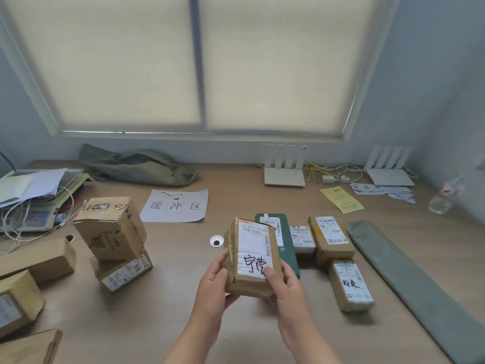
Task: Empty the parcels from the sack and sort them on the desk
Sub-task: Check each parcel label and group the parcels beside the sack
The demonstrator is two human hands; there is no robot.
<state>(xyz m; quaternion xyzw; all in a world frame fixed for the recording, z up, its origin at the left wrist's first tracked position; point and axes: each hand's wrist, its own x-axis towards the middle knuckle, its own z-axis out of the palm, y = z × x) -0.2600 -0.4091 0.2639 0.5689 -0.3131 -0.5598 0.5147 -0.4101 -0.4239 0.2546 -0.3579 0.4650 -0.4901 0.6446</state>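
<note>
While fingers (219, 261) of left hand (213, 283) and right hand (284, 287) clamp its side edges, the taped cardboard parcel (253, 258) is held upright above the wooden desk (168, 298). Bare desk at 6 and 9 o'clock. Labelled parcels (333, 245) at 3, stacked boxes (110, 229) at 9, crumpled sack (139, 166) at 11, under blinds (204, 61).

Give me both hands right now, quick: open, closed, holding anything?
Left hand: closed on the left side of the cardboard parcel, held above the desk.
Right hand: closed on the same parcel's right side, thumb on its label.
</note>
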